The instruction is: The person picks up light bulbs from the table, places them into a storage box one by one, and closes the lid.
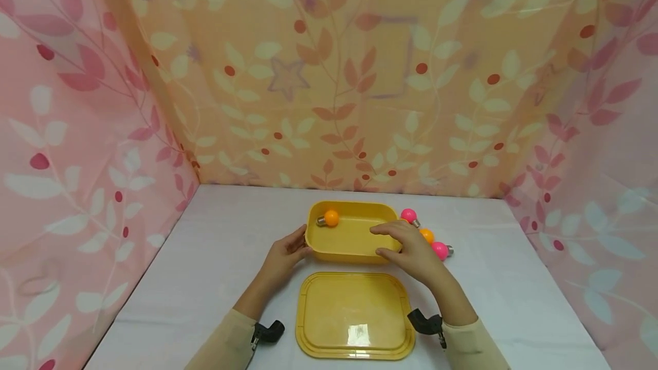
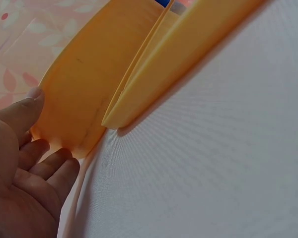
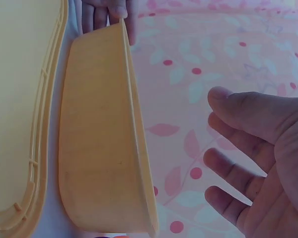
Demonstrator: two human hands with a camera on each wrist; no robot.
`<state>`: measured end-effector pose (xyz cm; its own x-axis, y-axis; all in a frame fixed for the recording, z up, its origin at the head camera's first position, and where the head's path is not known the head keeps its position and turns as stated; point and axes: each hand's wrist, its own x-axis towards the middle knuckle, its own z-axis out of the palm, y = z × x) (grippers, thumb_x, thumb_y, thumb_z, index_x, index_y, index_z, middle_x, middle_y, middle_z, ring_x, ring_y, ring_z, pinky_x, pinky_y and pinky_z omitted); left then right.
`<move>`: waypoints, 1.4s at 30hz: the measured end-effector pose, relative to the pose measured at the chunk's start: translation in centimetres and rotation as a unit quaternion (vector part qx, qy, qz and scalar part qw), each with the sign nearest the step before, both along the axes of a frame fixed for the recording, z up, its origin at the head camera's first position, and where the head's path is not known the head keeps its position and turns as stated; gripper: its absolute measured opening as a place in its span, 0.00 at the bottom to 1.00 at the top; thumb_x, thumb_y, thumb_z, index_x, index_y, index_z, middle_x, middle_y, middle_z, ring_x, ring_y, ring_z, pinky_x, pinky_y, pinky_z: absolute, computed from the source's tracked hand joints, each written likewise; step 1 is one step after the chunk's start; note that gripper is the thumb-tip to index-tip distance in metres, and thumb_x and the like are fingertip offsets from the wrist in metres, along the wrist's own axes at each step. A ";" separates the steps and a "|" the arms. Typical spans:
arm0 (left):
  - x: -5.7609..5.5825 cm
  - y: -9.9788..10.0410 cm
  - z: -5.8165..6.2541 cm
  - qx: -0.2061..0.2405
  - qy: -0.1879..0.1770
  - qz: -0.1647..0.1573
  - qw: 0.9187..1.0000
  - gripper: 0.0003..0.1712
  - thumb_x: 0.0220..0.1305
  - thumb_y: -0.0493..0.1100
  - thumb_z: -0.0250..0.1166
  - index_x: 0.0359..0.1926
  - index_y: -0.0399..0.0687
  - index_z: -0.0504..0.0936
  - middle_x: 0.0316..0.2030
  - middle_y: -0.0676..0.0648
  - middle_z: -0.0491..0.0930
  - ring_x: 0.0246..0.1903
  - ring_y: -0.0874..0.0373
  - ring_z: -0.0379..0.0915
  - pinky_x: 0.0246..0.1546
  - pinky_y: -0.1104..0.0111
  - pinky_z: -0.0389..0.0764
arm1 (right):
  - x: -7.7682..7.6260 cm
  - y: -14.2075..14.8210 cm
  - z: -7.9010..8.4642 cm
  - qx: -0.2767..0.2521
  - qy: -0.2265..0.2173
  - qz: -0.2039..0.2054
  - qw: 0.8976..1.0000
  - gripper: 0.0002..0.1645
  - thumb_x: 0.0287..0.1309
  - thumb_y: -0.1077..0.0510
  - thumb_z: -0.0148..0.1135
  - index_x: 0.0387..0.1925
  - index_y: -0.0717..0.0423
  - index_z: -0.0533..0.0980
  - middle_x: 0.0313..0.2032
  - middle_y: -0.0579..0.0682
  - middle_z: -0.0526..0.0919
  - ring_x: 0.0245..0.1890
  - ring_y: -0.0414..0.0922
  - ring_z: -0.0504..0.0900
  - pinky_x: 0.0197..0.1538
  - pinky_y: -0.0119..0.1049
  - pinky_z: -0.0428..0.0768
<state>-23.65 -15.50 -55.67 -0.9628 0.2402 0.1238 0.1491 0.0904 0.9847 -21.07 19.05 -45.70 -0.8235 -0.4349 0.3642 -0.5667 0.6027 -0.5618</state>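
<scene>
A yellow plastic box [image 1: 354,257] stands without its lid on the white table, its long side facing me. Inside, at the left end, lies an orange light bulb [image 1: 331,218] with a metal screw base. My left hand [image 1: 284,254] holds the box's left end, thumb and fingertips against its wall, as the left wrist view also shows. Over the box's right end is my right hand [image 1: 411,247], thumb and fingers spread apart with nothing between them. Beside it on the table lie a pink bulb [image 1: 408,215], an orange bulb [image 1: 426,235] and another pink bulb [image 1: 440,250].
A yellow lid [image 1: 354,313] lies flat in front of the box, between my forearms. Each wrist wears a black camera mount [image 1: 269,332]. Patterned cloth walls [image 1: 329,130] enclose the white table [image 1: 216,244] at the back and both sides.
</scene>
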 end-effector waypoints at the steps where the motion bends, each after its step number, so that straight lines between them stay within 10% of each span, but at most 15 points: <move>1: 0.0 0.0 0.0 -0.001 0.002 0.000 1.000 0.42 0.66 0.45 0.72 0.77 0.53 0.65 0.73 0.46 0.68 0.69 0.51 0.70 0.60 0.74 0.78 | 0.0 0.0 0.1 0.002 0.006 0.004 1.000 0.26 0.58 0.56 0.76 0.58 0.39 0.81 0.57 0.37 0.83 0.59 0.43 0.78 0.62 0.52 0.79; 10: 0.1 -0.1 0.0 -0.004 -0.001 -0.005 1.000 0.41 0.67 0.43 0.70 0.77 0.53 0.65 0.73 0.45 0.68 0.70 0.50 0.69 0.59 0.74 0.78 | -0.2 3.1 0.8 -0.007 0.031 -0.016 0.999 0.27 0.55 0.57 0.78 0.58 0.44 0.83 0.55 0.40 0.83 0.56 0.42 0.79 0.56 0.43 0.83; 21: 0.2 -0.2 0.0 -0.012 0.007 0.000 1.000 0.42 0.67 0.44 0.70 0.78 0.51 0.64 0.75 0.43 0.66 0.70 0.50 0.69 0.60 0.74 0.78 | -1.3 9.0 -0.2 -0.034 -0.078 -0.109 0.990 0.27 0.59 0.47 0.75 0.60 0.41 0.81 0.62 0.47 0.80 0.66 0.53 0.73 0.68 0.68 0.69; 42: 0.0 -0.1 -0.2 0.006 0.002 -0.009 1.000 0.40 0.68 0.43 0.70 0.77 0.53 0.65 0.74 0.43 0.67 0.70 0.48 0.69 0.60 0.75 0.78 | -2.0 16.1 -4.5 0.024 -0.265 -0.191 0.945 0.42 0.59 0.36 0.71 0.71 0.45 0.72 0.70 0.60 0.71 0.70 0.72 0.58 0.62 0.78 0.67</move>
